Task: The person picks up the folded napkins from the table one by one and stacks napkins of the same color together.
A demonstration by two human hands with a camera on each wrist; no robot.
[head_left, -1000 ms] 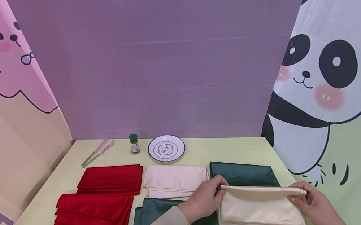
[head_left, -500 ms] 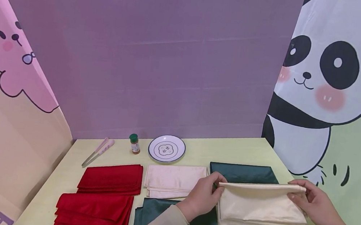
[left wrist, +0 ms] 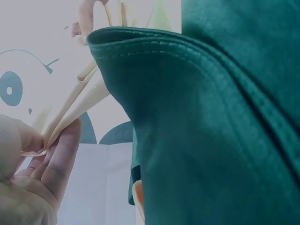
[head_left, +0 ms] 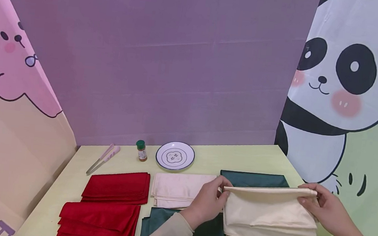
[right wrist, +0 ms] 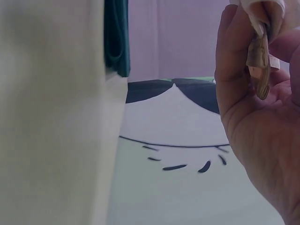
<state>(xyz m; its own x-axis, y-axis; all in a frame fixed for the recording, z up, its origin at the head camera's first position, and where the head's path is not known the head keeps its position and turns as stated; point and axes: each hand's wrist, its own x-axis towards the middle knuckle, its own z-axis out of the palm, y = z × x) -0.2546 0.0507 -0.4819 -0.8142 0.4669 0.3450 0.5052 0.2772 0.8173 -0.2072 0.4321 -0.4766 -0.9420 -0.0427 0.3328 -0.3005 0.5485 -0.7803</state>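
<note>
A folded cream satin cloth (head_left: 268, 213) hangs between both hands at the right side of the table. My left hand (head_left: 205, 201) pinches its upper left corner, and my right hand (head_left: 327, 211) pinches the upper right one. The left wrist view shows the cream cloth (left wrist: 77, 101) gathered between thumb and fingers of the left hand (left wrist: 40, 173). In the right wrist view the right hand (right wrist: 255, 108) holds the folded edge. Behind the cream cloth lies a folded dark green cloth (head_left: 255, 179), partly covered by it. Another green cloth (head_left: 210, 230) lies beneath my left forearm.
Two folded red cloths, a back one (head_left: 117, 185) and a front one (head_left: 97, 221), lie at the left. A pale pink cloth (head_left: 180, 187) is in the middle. Along the back are tongs (head_left: 103, 159), a green-capped jar (head_left: 141, 151) and a plate (head_left: 175, 156).
Both hands have carried the cream cloth slightly up and to the left, so it covers more of the back green cloth. The other cloths have stayed put.
</note>
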